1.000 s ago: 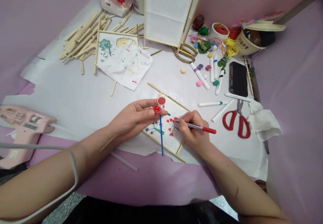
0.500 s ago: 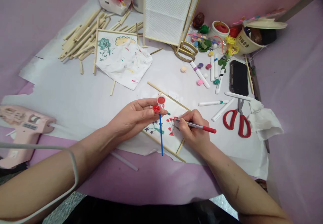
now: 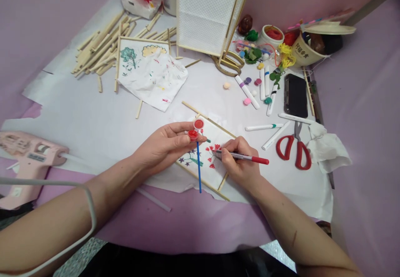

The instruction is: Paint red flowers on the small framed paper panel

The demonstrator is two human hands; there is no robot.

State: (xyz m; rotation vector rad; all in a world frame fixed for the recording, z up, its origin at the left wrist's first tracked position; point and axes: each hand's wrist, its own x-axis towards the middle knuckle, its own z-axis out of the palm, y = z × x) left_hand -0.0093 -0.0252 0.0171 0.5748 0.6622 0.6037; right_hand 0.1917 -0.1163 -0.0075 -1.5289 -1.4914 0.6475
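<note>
My left hand (image 3: 170,143) pinches a small red paint pot (image 3: 193,135), its lid (image 3: 198,124) flipped open above it. A thin blue stick (image 3: 199,168), like a paintbrush handle, hangs down from the same fingers; its other end is hidden. My right hand (image 3: 242,162) is closed around a slim pen with a red end (image 3: 254,159). The pen's dark tip is at the white paper panel (image 3: 220,177), beside red flowers drawn on it. Thin wooden sticks frame this panel, which also bears purple stars and green marks. Part of it lies hidden beneath my hands.
Red-handled scissors (image 3: 293,148), several markers (image 3: 264,127) and a black phone (image 3: 296,96) lie on the right. A pink glue gun (image 3: 34,156) is at left. Behind stand a white paper lantern frame (image 3: 208,14), wooden sticks (image 3: 103,46) and a painted panel (image 3: 128,68).
The pen in my right hand has shifted slightly, its tip moving a little down and left over the panel. My left hand stays almost still.
</note>
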